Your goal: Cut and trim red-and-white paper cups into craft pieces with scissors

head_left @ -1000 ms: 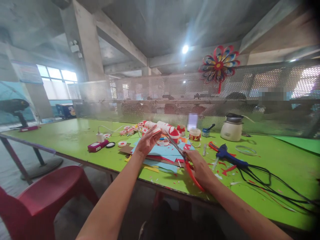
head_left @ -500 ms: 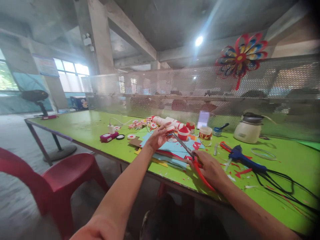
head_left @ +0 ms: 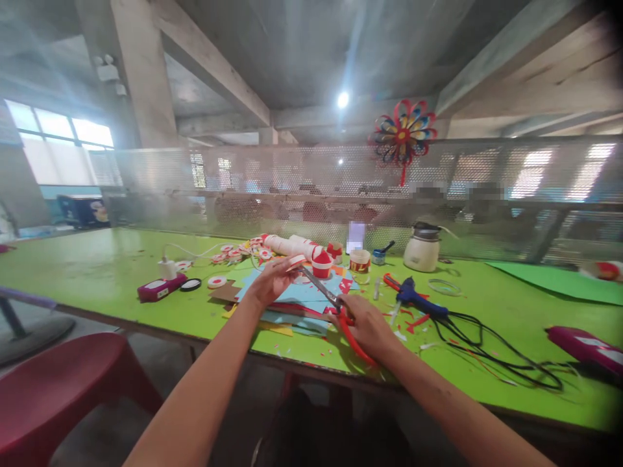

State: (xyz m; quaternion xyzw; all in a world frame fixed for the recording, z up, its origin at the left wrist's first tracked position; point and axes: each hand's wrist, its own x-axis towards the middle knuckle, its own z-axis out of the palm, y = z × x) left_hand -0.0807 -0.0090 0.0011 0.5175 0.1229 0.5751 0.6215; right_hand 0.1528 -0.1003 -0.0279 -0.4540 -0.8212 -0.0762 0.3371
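My right hand (head_left: 367, 326) grips red-handled scissors (head_left: 335, 308), its fingers closed through the loops, the blades pointing up and left. My left hand (head_left: 272, 280) pinches a small red-and-white paper piece (head_left: 295, 261) right at the blade tips. Both hands hover over a stack of blue and red paper sheets (head_left: 296, 301) on the green table (head_left: 111, 272). Paper cups with red bands (head_left: 322, 264) stand just behind the hands.
A blue glue gun (head_left: 418, 299) with black cables (head_left: 491, 353) lies to the right, a white pot (head_left: 422, 248) behind it. A pink device (head_left: 160, 288) and round red-white discs (head_left: 228, 254) lie left. A red plastic chair (head_left: 63, 389) stands at lower left. A mesh screen (head_left: 487, 188) backs the table.
The view has swung about, first left and then right. My hands keep the scissors and the paper piece together over the sheets.
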